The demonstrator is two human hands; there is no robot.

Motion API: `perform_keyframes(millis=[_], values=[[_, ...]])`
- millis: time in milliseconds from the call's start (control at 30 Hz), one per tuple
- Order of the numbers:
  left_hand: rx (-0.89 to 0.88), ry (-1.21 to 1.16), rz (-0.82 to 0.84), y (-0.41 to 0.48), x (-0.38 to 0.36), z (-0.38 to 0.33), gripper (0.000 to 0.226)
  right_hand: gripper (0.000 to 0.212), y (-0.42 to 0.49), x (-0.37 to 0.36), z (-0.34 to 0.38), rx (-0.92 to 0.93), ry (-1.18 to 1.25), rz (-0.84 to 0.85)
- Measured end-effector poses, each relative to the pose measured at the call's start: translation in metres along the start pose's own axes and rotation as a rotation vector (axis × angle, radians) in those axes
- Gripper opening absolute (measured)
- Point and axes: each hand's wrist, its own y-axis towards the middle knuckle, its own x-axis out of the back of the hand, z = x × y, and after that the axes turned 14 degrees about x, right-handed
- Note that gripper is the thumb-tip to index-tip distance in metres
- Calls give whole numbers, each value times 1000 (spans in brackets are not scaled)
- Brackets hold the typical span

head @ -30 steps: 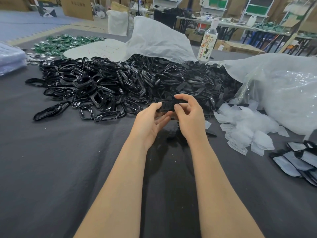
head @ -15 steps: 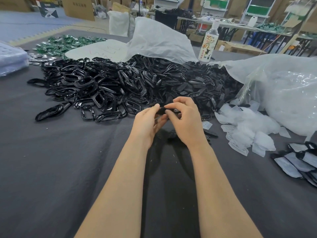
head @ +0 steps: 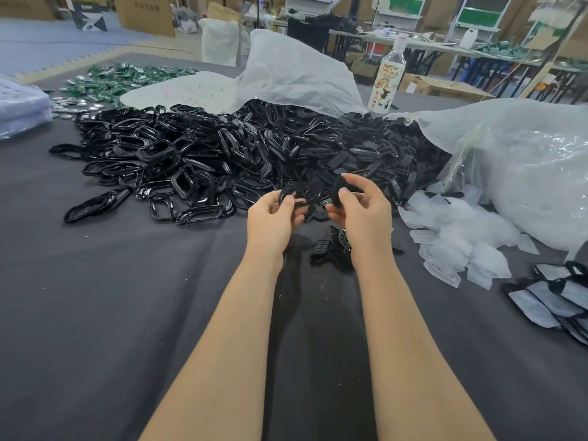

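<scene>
My left hand (head: 272, 222) pinches a thin black plastic frame (head: 297, 194) between thumb and fingers. My right hand (head: 361, 214) pinches a small flat black plastic piece (head: 339, 189), held upright just right of the frame. Both hands hover above the dark grey cloth (head: 127, 313), at the near edge of a big pile of black plastic frames and flat pieces (head: 241, 154). A few loose black pieces (head: 331, 249) lie on the cloth under my right wrist.
Small clear bags (head: 461, 246) lie to the right, beside a large crumpled plastic bag (head: 525, 167). Finished packs (head: 553, 297) sit at the far right. A bottle (head: 386, 84), white sheeting (head: 296, 74) and green circuit boards (head: 124, 79) stand behind the pile.
My hands were pressed together on one black part. They have drawn apart, the left keeping the frame and the right lifting the flat piece upright.
</scene>
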Motion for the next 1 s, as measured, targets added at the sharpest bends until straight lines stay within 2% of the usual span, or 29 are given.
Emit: perform_keyframes(millis=[100, 200, 300, 567, 1000], values=[[19, -16, -6, 0, -2, -1, 22, 17, 1, 1, -2, 4, -23, -85], [27, -26, -3, 1, -3, -1, 20, 13, 2, 0, -2, -21, 63, -129], [-10, 11, -19, 1, -2, 0, 12, 17, 1, -1, -1, 4, 81, -88], [-85, 115, -15, 0, -3, 1, 12, 17, -3, -6, -6, 172, -139, 24], [-99, 100, 57, -3, -3, 0, 14, 10, -4, -7, -12, 162, -164, 12]])
